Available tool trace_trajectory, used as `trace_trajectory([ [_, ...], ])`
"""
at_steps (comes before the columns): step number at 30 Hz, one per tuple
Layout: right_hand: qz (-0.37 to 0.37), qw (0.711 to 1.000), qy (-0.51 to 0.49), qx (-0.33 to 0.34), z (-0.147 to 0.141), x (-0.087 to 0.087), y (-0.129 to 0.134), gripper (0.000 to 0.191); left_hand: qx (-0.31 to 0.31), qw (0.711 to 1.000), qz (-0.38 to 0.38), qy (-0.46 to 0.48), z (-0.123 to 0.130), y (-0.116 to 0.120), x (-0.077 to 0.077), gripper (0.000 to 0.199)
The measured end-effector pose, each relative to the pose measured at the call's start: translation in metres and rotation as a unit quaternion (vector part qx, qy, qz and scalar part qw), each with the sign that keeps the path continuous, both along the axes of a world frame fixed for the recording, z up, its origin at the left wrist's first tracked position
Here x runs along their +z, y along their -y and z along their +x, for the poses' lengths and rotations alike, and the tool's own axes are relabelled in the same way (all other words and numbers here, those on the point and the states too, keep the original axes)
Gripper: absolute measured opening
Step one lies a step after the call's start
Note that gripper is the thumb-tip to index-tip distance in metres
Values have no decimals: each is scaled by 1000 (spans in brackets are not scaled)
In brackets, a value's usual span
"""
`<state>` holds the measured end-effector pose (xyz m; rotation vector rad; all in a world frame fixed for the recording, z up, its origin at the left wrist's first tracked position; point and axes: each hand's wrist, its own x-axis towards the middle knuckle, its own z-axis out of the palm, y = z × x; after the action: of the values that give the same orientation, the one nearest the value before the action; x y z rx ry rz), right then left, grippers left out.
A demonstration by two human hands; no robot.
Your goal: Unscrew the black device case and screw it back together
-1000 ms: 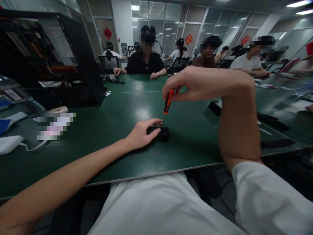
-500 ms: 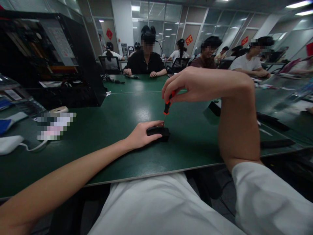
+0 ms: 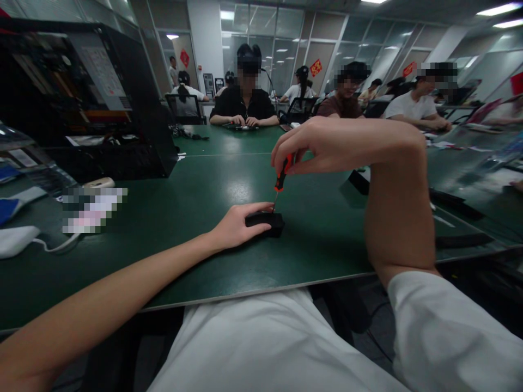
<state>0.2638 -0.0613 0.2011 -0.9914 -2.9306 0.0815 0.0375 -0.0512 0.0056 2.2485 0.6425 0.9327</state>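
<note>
"What does the left hand (image 3: pixel 232 227) hold?"

"It pinches the black block (image 3: pixel 270 225), flat on the green table (image 3: pixel 183 277), between thumb and fingers."

"And the screwdriver (image 3: pixel 280 181)?"

"Slightly tilted, tip at the block, handle pinched by the right hand (image 3: pixel 308 146) above."

one left hand (image 3: pixel 235 226), one right hand (image 3: pixel 318 146), one screwdriver (image 3: pixel 280 181), one black block (image 3: pixel 274 224), one computer case (image 3: pixel 133 103)

The fingers of the right hand (image 3: pixel 304 144) partly hide the screwdriver's handle (image 3: pixel 281 177); the picture's left edge cuts the computer case (image 3: pixel 139 103).
</note>
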Motion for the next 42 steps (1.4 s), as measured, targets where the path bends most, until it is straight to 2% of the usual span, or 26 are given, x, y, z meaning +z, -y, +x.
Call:
trace_trajectory([
  [7, 23, 999, -1, 37, 0, -2, -1, 25, 5, 1000, 11, -10, 0, 1, 0, 45],
  [11, 49, 999, -6, 16, -1, -1, 2, 29, 6, 1000, 7, -20, 0, -1, 1, 44],
  [20, 12, 999, 25, 39, 1, -1, 3, 26, -21, 999, -32, -35, 1, -2, 8, 49],
  [25, 0, 998, 14, 53, 2, -1, 1, 28, -22, 997, -55, -44, 6, -9, 18, 42],
  [29, -6, 998, 5, 61, 2, -2, 0, 27, -37, 997, -65, -9, 18, -19, 32, 34],
  [34, 5, 999, 5, 50, 2, -3, 2, 27, -19, 999, -36, 32, 28, -22, 42, 24],
  [38, 45, 999, 8, 8, 2, -4, 3, 37, 16, 998, -29, 62, 29, -19, 39, 19],
  [42, 45, 998, 26, -24, 0, -2, 5, 33, 26, 994, -61, 84, 31, -18, 35, 17],
])
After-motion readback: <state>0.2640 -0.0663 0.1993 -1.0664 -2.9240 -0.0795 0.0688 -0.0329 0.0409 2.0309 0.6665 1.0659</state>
